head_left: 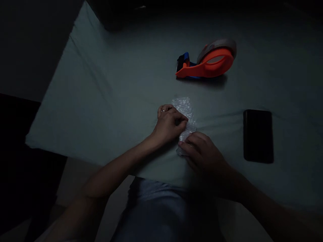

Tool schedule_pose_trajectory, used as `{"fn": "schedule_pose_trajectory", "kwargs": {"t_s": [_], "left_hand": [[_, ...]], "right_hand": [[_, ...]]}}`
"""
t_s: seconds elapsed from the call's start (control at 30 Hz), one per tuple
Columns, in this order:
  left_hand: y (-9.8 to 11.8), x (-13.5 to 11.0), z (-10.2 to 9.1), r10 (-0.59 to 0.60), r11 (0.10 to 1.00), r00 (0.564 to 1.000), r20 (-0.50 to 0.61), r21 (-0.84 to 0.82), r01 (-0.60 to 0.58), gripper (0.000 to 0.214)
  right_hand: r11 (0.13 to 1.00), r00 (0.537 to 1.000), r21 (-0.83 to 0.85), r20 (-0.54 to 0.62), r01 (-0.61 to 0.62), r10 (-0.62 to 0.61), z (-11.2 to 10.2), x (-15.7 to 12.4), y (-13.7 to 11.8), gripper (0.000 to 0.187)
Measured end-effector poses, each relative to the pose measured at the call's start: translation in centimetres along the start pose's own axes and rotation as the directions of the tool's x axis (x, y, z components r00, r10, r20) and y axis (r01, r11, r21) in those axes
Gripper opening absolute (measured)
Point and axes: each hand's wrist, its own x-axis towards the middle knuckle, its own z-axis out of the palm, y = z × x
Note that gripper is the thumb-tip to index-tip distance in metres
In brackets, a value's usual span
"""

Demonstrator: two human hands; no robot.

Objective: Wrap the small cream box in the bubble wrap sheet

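Observation:
A small bundle of bubble wrap point(183, 107) lies on the pale green cloth-covered table point(106, 111) near its front edge. My left hand point(169, 125), with a ring on one finger, rests on the bundle's left side with the fingers curled down onto it. My right hand point(202, 153) presses on the bundle's near end, fingers bent and together. What the wrap encloses is hidden.
An orange and blue tape dispenser point(208, 62) with a roll of tape lies farther back on the table. A black phone point(258, 136) lies flat to the right of my hands. The room around the table is dark.

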Motion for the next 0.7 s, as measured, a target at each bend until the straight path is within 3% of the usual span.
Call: {"fn": "schedule_pose_trajectory", "kwargs": {"t_s": [0.03, 0.17, 0.27, 0.43, 0.5, 0.63, 0.7], "left_hand": [[-0.1, 0.1, -0.1, -0.009, 0.999, 1.0, -0.006, 0.045, 0.01, 0.007], [-0.7, 0.7, -1.1, -0.059, 0.95, 0.991, -0.121, 0.298, 0.093, 0.049], [-1.0, 1.6, -2.2, -0.114, 0.925, 0.981, -0.16, 0.342, 0.163, 0.047], [0.5, 2.9, -3.3, -0.345, 0.915, 0.933, 0.101, 0.259, 0.31, 0.062], [1.3, 3.2, -3.3, -0.356, 0.915, 0.921, 0.157, 0.26, 0.309, 0.059], [1.7, 3.3, -3.3, -0.353, 0.921, 0.924, 0.149, 0.23, 0.314, 0.05], [1.3, 3.5, -3.3, -0.365, 0.928, 0.903, 0.228, 0.173, 0.331, 0.039]], "right_hand": [[0.999, 1.0, -0.036, -0.022, 0.019, -0.02, 0.2, -0.1, 0.1, 0.027], [0.986, 0.997, -0.153, -0.047, 0.06, -0.067, 0.7, -0.1, 0.3, 0.03], [0.979, 0.995, -0.182, -0.036, 0.087, -0.095, 0.5, 0.2, 0.5, 0.031], [0.986, 0.996, -0.149, -0.03, 0.076, -0.082, 0.4, 0.3, 0.6, 0.032], [0.99, 0.997, -0.128, -0.036, 0.066, -0.071, 0.5, 0.3, 0.6, 0.031], [0.994, 0.996, -0.09, -0.048, 0.064, -0.069, 0.6, 0.3, 0.7, 0.031], [0.996, 0.996, -0.07, -0.051, 0.064, -0.068, 0.6, 0.3, 0.7, 0.031]]}}
